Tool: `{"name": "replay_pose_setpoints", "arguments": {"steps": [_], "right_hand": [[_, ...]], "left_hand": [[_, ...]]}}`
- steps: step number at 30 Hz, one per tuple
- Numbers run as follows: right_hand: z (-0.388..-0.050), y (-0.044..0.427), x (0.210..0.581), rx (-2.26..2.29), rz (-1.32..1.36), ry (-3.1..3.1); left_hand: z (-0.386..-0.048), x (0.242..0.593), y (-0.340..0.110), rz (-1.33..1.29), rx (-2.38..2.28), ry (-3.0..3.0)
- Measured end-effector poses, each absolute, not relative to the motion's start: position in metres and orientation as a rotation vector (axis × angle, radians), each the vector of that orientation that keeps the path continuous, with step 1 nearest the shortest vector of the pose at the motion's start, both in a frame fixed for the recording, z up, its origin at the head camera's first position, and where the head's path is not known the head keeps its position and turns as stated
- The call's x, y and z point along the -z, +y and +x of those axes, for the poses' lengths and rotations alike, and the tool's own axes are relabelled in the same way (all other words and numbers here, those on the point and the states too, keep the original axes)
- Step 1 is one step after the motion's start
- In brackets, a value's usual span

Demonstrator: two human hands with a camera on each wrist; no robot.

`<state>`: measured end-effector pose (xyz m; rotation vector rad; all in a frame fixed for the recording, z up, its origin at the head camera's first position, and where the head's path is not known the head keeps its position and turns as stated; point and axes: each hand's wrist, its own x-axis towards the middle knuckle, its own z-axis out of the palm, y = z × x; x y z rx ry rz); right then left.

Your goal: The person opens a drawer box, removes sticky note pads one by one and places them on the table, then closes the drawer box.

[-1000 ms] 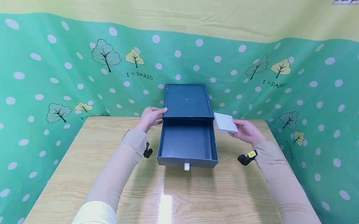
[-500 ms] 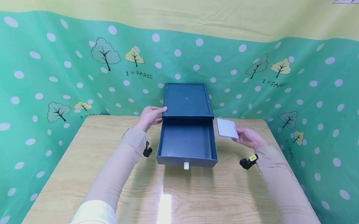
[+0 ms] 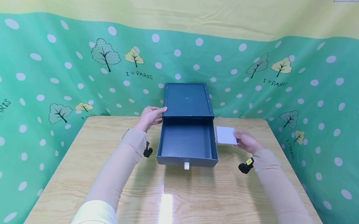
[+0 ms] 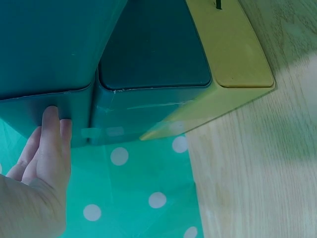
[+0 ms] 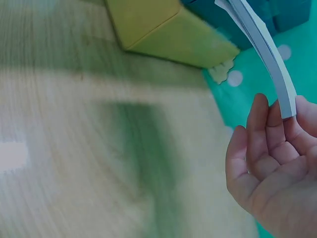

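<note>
In the head view a dark blue drawer unit [image 3: 187,100] stands at the back of the table, its top drawer [image 3: 187,139] pulled out, with nothing visible inside. My left hand [image 3: 149,118] rests on the unit's left side near the front top corner; in the left wrist view its straight fingers [image 4: 51,134] touch the blue side. My right hand [image 3: 246,141] pinches a white square pad [image 3: 226,135] by its right edge, just right of the drawer. Seen edge-on in the right wrist view, the pad [image 5: 270,57] is held between thumb and fingers.
Below the blue drawers a yellow section [image 4: 237,49] shows in the left wrist view. The wooden table [image 3: 193,200] extends in front of the unit, and a green dotted cloth [image 3: 182,58] hangs behind it. A white tab [image 3: 186,166] sits on the drawer front.
The white pad has moved down and slightly right in my right hand, from beside the unit's front corner to beside the drawer, and has turned squarer to view. My left hand has stayed put.
</note>
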<state>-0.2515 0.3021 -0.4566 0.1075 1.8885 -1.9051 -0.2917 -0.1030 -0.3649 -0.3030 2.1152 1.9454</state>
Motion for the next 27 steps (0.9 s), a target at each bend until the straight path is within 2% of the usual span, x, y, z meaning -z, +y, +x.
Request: {"name": "replay_pose_setpoints", "arguments": {"steps": [10, 25, 27], "right_hand": [[-0.254, 0.303, 0.475, 1.860, 0.295, 1.954], [-0.261, 0.299, 0.478, 1.563, 0.210, 2.174], [-0.269, 0.304, 0.490, 1.555, 0.204, 2.179]], "left_hand": [[-0.293, 0.366, -0.103, -0.321, -1.951, 2.117], [-0.294, 0.365, -0.102, -0.338, -1.940, 2.122], [-0.294, 0.365, -0.103, -0.339, -1.937, 2.125]]}}
